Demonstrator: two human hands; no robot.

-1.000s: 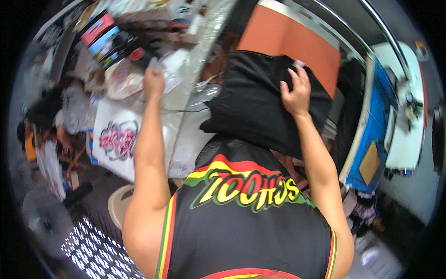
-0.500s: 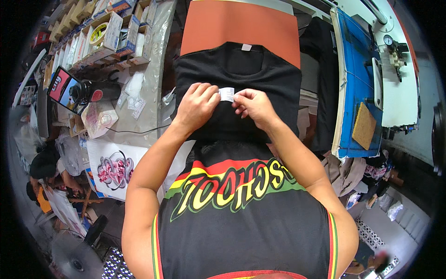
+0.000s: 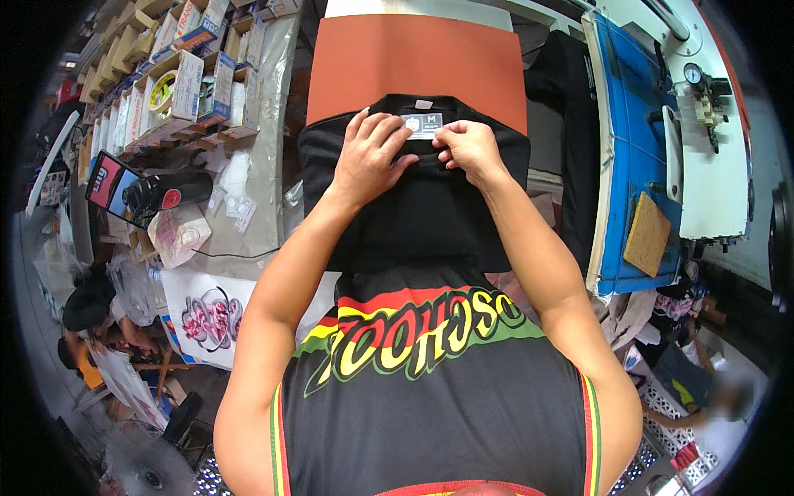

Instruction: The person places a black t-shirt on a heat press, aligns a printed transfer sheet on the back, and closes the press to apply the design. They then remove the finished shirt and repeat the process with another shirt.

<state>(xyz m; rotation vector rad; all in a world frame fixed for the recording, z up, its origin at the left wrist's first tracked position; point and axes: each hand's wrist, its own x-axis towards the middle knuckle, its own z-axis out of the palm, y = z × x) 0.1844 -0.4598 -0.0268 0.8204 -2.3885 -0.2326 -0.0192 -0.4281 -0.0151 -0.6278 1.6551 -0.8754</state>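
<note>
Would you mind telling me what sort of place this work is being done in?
Most likely a small garment-printing workshop. A black T-shirt lies on the orange pad of what looks like a heat press; both hands (left hand, right hand) touch a small label at its collar. Shelves of boxes stand at left.

A second earlier the left hand point(image 3: 370, 159) had reached out to the cluttered table point(image 3: 265, 124) on the left while the right hand point(image 3: 470, 149) pressed the bunched black shirt point(image 3: 413, 207). Both hands then came together over the shirt, which was spread flat on the orange pad point(image 3: 413, 58). Half a second ago they held a small white label point(image 3: 422, 126) lower on the shirt; they moved up and pressed it at the collar.
</note>
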